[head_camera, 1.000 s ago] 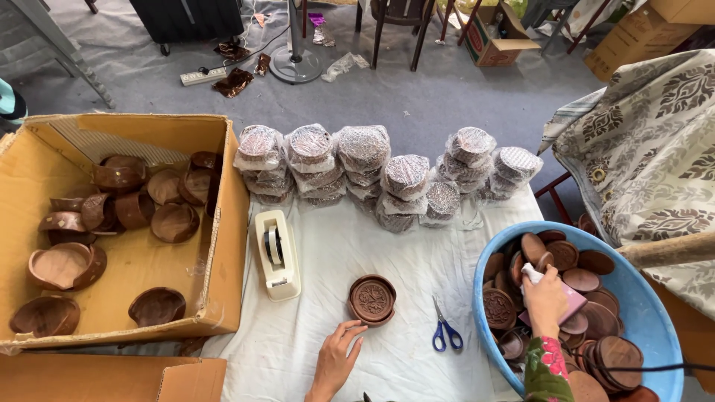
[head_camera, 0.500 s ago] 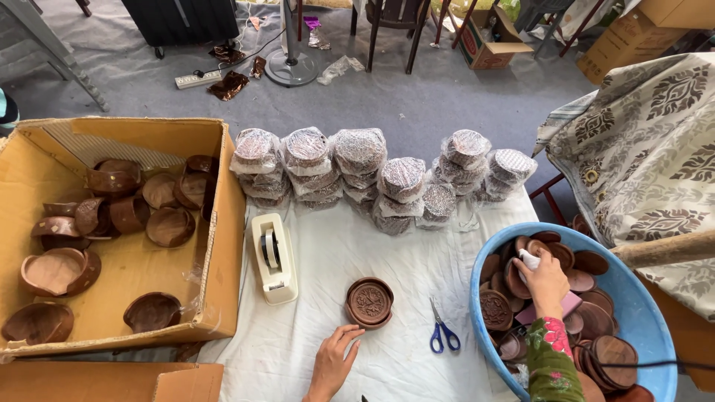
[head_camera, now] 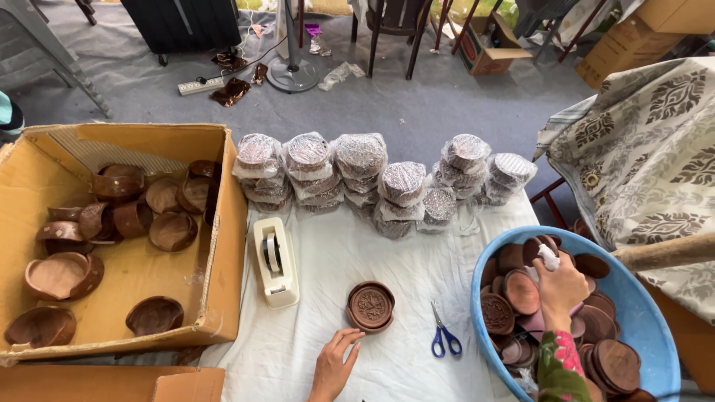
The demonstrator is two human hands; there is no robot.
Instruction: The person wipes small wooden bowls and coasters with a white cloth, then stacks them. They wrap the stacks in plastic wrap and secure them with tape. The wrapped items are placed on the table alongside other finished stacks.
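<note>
My left hand [head_camera: 334, 364] rests open on the white cloth [head_camera: 335, 260], just below a round brown carved dish [head_camera: 371, 305]. My right hand [head_camera: 560, 284] reaches into the blue tub [head_camera: 655, 327], which is full of brown wooden dishes [head_camera: 521, 292], and grips a crumpled white cloth [head_camera: 548, 257]. Blue-handled scissors [head_camera: 445, 336] lie between the carved dish and the tub.
A cardboard box [head_camera: 223, 246] on the left holds several brown bowls [head_camera: 173, 230]. A white tape dispenser [head_camera: 275, 260] lies beside it. Stacks of plastic-wrapped dishes [head_camera: 361, 167] line the far table edge. A patterned fabric [head_camera: 655, 171] drapes at right. Another box [head_camera: 112, 383] sits at bottom left.
My right hand has shifted slightly inside the tub with the white cloth. My left hand stays near the carved dish. The view has tilted a little.
</note>
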